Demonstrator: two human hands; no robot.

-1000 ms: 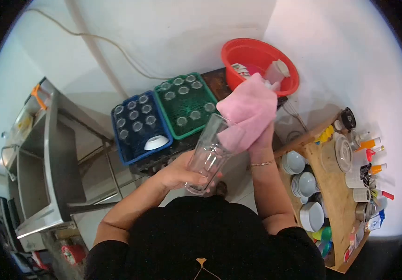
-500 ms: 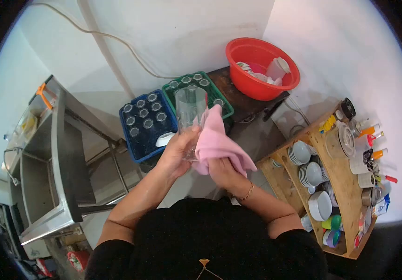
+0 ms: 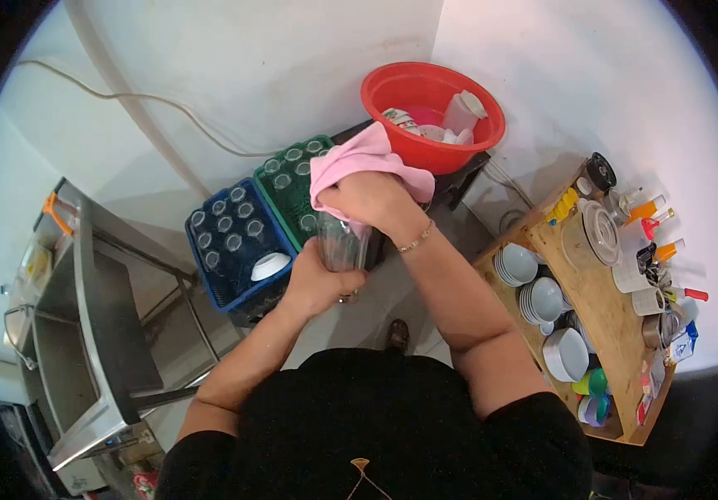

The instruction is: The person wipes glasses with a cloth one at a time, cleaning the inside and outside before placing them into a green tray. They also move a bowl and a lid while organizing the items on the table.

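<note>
A tall clear drinking glass [image 3: 342, 246] stands roughly upright in front of me, its lower part wrapped by the fingers of my left hand [image 3: 319, 279]. My right hand [image 3: 369, 198] grips a pink cloth [image 3: 359, 158] and presses it over the top of the glass, so the rim is hidden. Beyond my hands, the green crate [image 3: 296, 200] and the blue crate [image 3: 224, 302] hold several upturned glasses. A white bowl [image 3: 270, 267] lies in the near corner of the blue crate.
A red basin [image 3: 425, 154] with a plastic jug and dishes sits on a dark table at the back. On the right, a wooden shelf [image 3: 575, 283] carries stacked bowls [image 3: 546, 298], containers and bottles. A metal sink stand [image 3: 92, 275] is at the left.
My right hand and the pink cloth have moved up from the glass's side to cover its top. The glass is a little lower. The view has shifted slightly.
</note>
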